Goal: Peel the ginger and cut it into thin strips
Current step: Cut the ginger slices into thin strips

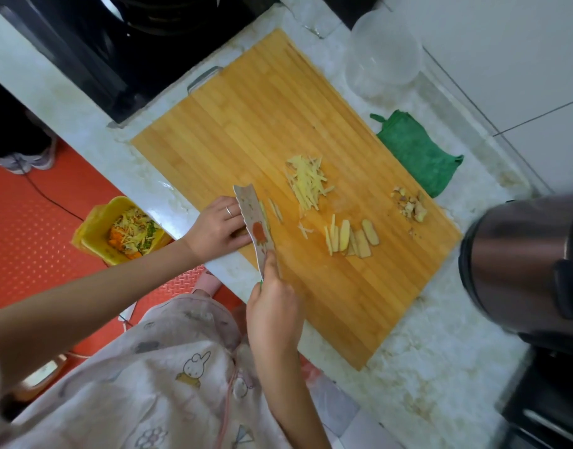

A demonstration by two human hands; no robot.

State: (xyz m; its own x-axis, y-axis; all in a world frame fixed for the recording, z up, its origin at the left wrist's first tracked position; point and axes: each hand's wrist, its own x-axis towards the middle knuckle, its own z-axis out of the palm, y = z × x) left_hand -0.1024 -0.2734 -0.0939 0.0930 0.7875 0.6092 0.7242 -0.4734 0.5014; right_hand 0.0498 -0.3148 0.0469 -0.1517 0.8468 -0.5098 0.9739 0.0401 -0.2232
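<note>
Right hand (272,303) is wrapped round the handle of a pale patterned knife (256,226) with a red motif, its blade standing edge-down on the slatted bamboo cutting board (233,131). Left hand (218,226) lies flat against the blade, fingers nearly straight; what they press is hidden. Ginger lies in three lots: thin yellow ginger strips (308,183) piled mid-board, pale ginger slices (353,238) near them, and brownish peel scraps (410,205) near the folded green cloth (414,150).
</note>
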